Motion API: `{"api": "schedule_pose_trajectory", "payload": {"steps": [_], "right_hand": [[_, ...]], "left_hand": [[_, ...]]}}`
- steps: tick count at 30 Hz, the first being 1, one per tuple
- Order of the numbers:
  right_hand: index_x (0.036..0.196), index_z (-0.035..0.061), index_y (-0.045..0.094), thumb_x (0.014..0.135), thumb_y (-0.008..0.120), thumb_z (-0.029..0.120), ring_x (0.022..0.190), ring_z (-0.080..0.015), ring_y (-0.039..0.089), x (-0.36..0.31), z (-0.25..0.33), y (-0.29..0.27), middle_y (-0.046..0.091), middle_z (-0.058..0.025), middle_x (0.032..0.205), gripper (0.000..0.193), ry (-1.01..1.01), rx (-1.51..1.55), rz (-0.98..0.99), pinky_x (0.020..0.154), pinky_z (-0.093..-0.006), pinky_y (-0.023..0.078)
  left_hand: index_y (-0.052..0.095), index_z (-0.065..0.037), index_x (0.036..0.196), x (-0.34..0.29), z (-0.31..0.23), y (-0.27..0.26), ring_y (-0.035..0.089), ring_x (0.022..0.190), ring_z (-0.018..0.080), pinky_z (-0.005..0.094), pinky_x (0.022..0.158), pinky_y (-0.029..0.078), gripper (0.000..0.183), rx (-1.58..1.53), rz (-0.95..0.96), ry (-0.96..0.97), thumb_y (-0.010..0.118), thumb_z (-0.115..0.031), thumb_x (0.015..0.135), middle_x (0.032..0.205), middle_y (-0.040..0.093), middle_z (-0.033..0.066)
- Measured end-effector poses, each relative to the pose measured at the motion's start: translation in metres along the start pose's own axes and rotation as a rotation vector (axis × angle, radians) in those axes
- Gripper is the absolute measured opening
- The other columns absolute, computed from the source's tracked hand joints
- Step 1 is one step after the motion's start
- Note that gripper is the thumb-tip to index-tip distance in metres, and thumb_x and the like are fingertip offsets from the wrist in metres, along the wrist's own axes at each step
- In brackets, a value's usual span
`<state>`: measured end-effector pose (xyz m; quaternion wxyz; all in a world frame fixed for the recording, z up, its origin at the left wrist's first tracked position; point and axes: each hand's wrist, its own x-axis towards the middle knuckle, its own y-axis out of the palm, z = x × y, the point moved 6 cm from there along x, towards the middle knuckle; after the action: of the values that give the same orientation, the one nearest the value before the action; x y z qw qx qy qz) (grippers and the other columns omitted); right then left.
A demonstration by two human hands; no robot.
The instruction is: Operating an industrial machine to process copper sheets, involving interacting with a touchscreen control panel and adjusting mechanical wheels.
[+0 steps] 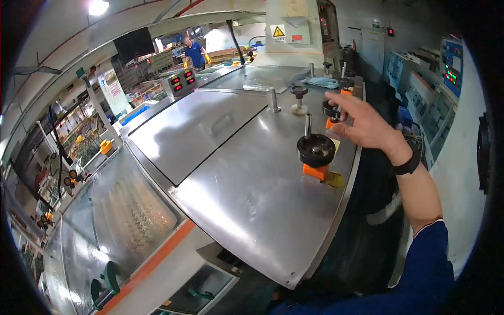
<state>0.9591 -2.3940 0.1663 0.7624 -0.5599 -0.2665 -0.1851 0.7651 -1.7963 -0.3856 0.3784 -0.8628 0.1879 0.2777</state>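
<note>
Thumb & fingers of our R hand [363, 123] stand apart about the black handwheel [329, 111] under them, can't tell if gripping; we'd best press its rim evenly, L hand out of view.

Right hand [365, 123], toward two o'clock: bare. Wrist, at three o'clock: broad, dark band [409, 164], encircling. Arm, at four o'clock: dark blue sleeve [426, 257], ending near the elbow; hem [429, 226] finished with narrow white and reddish trim.
</note>
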Motion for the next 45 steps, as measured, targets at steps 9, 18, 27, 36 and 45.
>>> {"api": "schedule_pose_trajectory", "payload": {"steps": [9,18,27,36,45], "right_hand": [[0.104,-0.0003,0.065,0.087,0.072,0.015,0.086,-0.0363,0.069,0.067,-0.030,0.083,0.068,-0.0203,0.088,0.023,-0.442,0.371,0.314,0.076,-0.0417,0.053],[0.074,0.0041,0.052,0.090,0.066,0.020,0.056,-0.0353,0.062,0.028,-0.042,0.064,0.058,-0.0151,0.062,0.026,-0.569,0.402,0.218,0.053,-0.0442,0.048],[0.073,0.0093,0.054,0.092,0.069,0.028,0.054,-0.0349,0.061,0.063,-0.029,0.113,0.055,-0.0139,0.059,0.031,-0.776,-0.027,0.127,0.049,-0.0416,0.049],[0.074,0.0089,0.060,0.095,0.064,0.029,0.055,-0.0303,0.068,0.054,0.010,0.116,0.060,-0.0111,0.057,0.030,-0.772,-0.272,0.131,0.050,-0.0418,0.054],[0.081,0.0057,0.056,0.097,0.065,0.038,0.061,-0.0411,0.066,0.025,-0.043,0.051,0.060,-0.0192,0.061,0.038,-0.386,0.110,0.211,0.054,-0.0467,0.051]], "left_hand": [[0.067,0.001,0.117,-0.088,-0.329,-0.124,0.061,0.088,0.0129,0.0268,0.080,0.050,0.020,-0.796,-0.879,0.482,0.061,-0.011,0.103,0.103,0.069,0.0071],[0.066,0.006,0.118,-0.158,-0.513,-0.081,0.063,0.113,0.0340,0.0421,0.099,0.048,0.027,-0.179,-0.937,0.815,0.065,-0.008,0.095,0.117,0.068,0.0198],[0.061,0.000,0.129,-0.128,-0.544,-0.068,0.055,0.123,0.0442,0.0495,0.104,0.046,0.045,0.309,-0.808,0.790,0.072,-0.009,0.087,0.129,0.060,0.0227],[0.061,0.002,0.127,-0.128,-0.541,-0.068,0.054,0.124,0.0437,0.0513,0.105,0.044,0.046,0.319,-0.758,0.911,0.073,-0.013,0.085,0.128,0.061,0.0219],[0.058,0.001,0.132,-0.132,-0.537,-0.068,0.052,0.127,0.0433,0.0516,0.107,0.043,0.054,0.386,-0.732,0.873,0.072,-0.012,0.082,0.132,0.059,0.0218]]}}
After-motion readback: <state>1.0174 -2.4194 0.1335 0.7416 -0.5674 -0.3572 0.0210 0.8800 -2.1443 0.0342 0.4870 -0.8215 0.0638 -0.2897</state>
